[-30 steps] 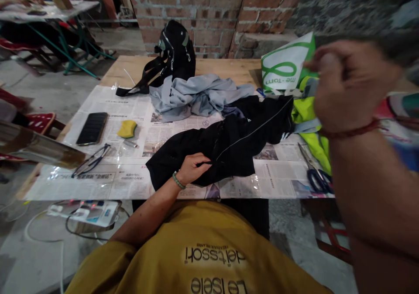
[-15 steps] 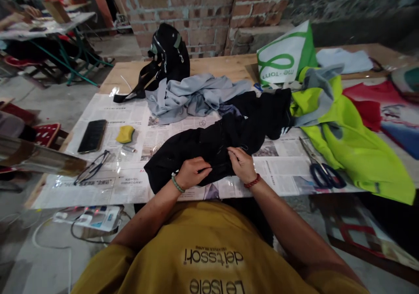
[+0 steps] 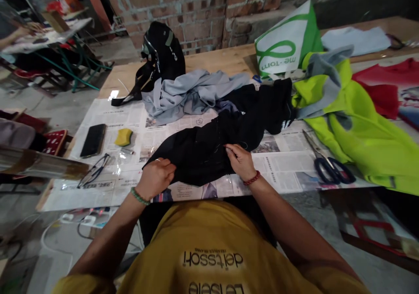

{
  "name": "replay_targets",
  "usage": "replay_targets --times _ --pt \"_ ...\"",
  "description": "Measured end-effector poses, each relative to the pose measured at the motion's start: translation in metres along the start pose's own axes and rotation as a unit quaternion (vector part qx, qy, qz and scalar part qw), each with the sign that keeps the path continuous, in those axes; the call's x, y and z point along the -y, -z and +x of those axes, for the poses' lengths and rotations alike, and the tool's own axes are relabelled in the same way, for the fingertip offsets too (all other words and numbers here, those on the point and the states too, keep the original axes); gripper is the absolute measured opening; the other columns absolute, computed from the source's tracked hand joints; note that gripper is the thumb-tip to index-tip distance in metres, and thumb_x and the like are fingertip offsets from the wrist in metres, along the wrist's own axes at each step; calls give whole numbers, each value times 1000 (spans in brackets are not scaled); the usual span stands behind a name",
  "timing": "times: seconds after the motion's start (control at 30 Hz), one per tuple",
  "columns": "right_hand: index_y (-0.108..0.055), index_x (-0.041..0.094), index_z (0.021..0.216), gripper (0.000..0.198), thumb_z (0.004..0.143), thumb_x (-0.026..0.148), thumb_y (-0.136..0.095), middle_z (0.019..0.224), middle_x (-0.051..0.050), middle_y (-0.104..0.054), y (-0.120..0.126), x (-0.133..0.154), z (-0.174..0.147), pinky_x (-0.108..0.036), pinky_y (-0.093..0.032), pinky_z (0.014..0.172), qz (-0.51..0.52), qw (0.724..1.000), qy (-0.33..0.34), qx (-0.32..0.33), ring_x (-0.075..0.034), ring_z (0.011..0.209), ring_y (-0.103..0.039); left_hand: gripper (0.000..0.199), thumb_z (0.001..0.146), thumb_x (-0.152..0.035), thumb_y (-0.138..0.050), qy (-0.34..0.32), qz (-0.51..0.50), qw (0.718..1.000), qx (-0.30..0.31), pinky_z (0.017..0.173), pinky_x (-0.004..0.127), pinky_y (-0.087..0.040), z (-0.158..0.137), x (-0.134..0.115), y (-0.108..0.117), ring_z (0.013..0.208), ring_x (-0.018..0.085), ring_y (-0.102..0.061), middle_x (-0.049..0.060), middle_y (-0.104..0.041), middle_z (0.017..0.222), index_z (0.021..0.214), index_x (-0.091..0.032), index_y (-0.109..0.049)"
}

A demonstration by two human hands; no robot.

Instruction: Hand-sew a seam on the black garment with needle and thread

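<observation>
A black garment with white stripes at its far right end lies crumpled across the newspaper in front of me. My left hand is closed on its left edge, knuckles up. Against the middle of the cloth, my right hand pinches with thumb and forefinger; whether it grips only fabric or something tiny as well, I cannot make out. A thin loop, perhaps thread, shows just above the right fingers. Scissors with dark blue handles rest to the right, apart from my hands.
Newspaper covers the table. On the left are a phone, a yellow sponge and glasses. Behind lie grey cloth, a black bag and a green-white bag. A neon-yellow garment spreads at right.
My left hand has moved left along the black garment, from near its middle to its left edge. The front of the cloth looks flatter and more stretched. My right hand stays about where it was.
</observation>
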State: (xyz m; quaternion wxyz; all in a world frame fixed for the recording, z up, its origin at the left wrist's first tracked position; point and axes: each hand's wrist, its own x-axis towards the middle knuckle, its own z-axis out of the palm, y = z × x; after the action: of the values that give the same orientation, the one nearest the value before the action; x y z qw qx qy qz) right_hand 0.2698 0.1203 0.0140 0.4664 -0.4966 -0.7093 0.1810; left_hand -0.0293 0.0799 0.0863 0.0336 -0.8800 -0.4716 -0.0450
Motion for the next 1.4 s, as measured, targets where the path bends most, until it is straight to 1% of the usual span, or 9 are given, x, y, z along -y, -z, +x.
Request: replay_targets --times 0.33,0.47,0.53,0.6,0.77,0.83,1.07,1.23,1.4 --pt "-66 22 96 21 90 24 -46 85 -4 -67 1 2 0 -28 -52 73 -1 1000 -1 -7 -16 79 -64 22 76 -11 -46 112 8 992 52 73 35 -44 -25 36 11 82 19 -63 3 -68 91 77 -20 -65" --pt "-66 23 96 21 90 25 -46 86 -4 -67 1 3 1 -29 -52 74 7 1000 -7 -6 -16 79 -64 19 76 -11 -51 164 18 982 -96 83 44 -43 -14 21 20 95 26 -59 6 -65 108 83 -20 -66" --pt "-66 23 96 21 90 26 -47 87 -4 -68 1 2 1 -30 -52 74 10 1000 -9 -6 -16 80 -64 18 81 -13 -51 131 -69 971 -186 90 41 -44 0 3 21 99 23 -59 7 -64 108 90 -18 -65" --pt "-66 23 96 20 89 26 -47 87 -4 -68 0 1 0 -30 -52 74 12 1000 -12 -7 -16 80 -64 17 85 -19 -52 88 -161 961 -207 90 36 -46 18 -19 17 100 20 -59 8 -64 107 98 -17 -63" --pt "-66 22 97 20 89 25 -49 83 -3 -66 3 4 -4 -29 -52 71 40 998 -15 -46 -14 75 -63 30 82 -34 -61 25 -145 985 -89 79 37 -44 54 -64 -14 92 23 -59 9 -65 99 106 -17 -61" --pt "-66 22 98 20 89 25 -49 80 -2 -65 6 7 -6 -28 -52 67 69 994 -24 -75 -13 69 -62 19 83 -29 -60 12 -138 987 -86 76 36 -42 56 -72 -26 86 21 -59 8 -65 89 97 -17 -65" --pt "-64 24 107 24 90 28 -47 87 -4 -66 11 10 -6 -33 -55 76 84 986 -57 -135 -14 73 -66 18 86 -16 -53 -60 -117 963 -237 80 37 -36 25 -78 -48 74 15 -55 3 -66 78 89 -24 -68" --pt "-53 25 122 31 92 24 -44 100 -5 -66 17 23 -10 -35 -55 81 95 985 -53 -133 -16 84 -69 18 83 -13 -56 -113 -132 945 -276 78 35 -37 17 -74 -56 76 14 -54 2 -66 79 93 -24 -66" --pt "-61 25 104 18 88 23 -52 81 -1 -68 29 51 -19 -30 -56 68 56 996 -30 -66 -14 68 -67 16 85 -14 -54 -158 -165 933 -277 68 30 -37 18 -72 -60 74 14 -53 2 -66 79 92 -24 -65"
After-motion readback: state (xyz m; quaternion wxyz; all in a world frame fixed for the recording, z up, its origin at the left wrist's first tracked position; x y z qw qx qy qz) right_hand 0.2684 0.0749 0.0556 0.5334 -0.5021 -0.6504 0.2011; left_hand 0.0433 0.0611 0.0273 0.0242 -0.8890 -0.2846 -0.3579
